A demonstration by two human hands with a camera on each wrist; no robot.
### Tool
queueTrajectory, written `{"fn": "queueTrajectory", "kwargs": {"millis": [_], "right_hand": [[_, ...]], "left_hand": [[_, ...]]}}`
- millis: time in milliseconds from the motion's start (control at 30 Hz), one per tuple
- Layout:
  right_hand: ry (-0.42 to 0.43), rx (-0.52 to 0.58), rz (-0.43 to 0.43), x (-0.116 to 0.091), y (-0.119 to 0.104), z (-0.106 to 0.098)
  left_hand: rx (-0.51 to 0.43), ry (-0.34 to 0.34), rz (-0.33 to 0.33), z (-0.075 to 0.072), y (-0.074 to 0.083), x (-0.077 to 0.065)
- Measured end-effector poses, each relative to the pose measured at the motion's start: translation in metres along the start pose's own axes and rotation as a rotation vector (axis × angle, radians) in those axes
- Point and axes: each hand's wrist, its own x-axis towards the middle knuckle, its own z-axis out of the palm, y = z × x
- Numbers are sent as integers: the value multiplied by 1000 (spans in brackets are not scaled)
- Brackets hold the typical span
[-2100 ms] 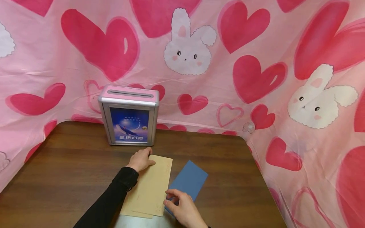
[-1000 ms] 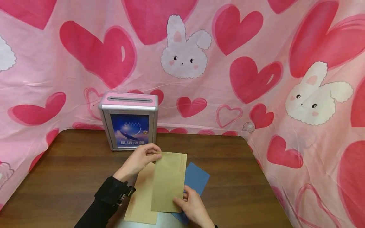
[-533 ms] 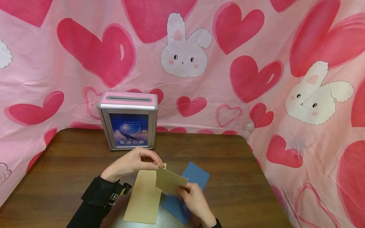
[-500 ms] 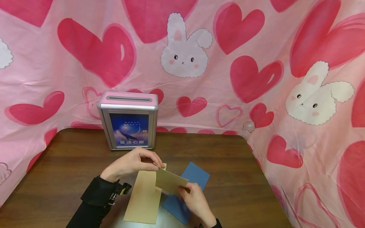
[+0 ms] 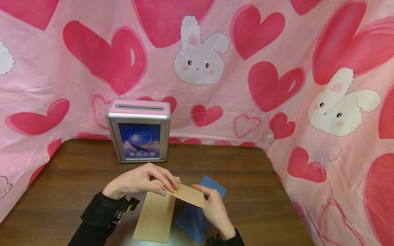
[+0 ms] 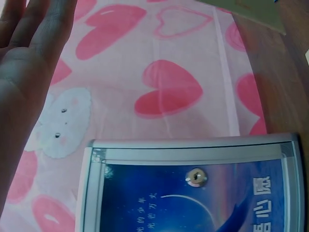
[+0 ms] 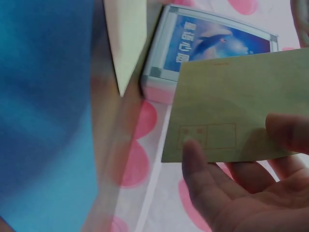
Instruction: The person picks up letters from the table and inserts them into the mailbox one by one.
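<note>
A tan paper envelope [image 5: 189,195], tilted above the table, is between my two hands. My right hand [image 5: 213,208] grips its right end; in the right wrist view the thumb and fingers pinch the envelope [image 7: 231,101] near its printed boxes. The fingers of my left hand [image 5: 138,181] curl over its left end, with the thumb close to the near edge. Beneath lies a second tan envelope [image 5: 155,217] flat on the table. To its right is a blue sheet or card [image 5: 192,220], partly covered by the held envelope and the right hand.
A pink and silver slotted box [image 5: 138,130] with a blue whale picture and a small lock stands behind the hands, on the brown wooden table [image 5: 240,177]. Pink cloth [image 5: 212,92] with hearts and rabbits hangs around the table's back and sides.
My hands lifted one envelope off the other and moved it right over the blue sheet. They then tipped it, and the left fingers have slid further over its end.
</note>
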Motion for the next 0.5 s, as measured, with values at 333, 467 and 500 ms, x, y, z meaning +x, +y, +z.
{"fn": "queueTrajectory", "kwargs": {"millis": [333, 467, 500], "right_hand": [[29, 27, -98, 15, -34, -19], [46, 39, -110, 19, -60, -27], [52, 41, -110, 21, -63, -28]], "left_hand": [[35, 14, 52, -4, 16, 3], [62, 35, 40, -8, 24, 2], [66, 39, 35, -9, 27, 1]]}}
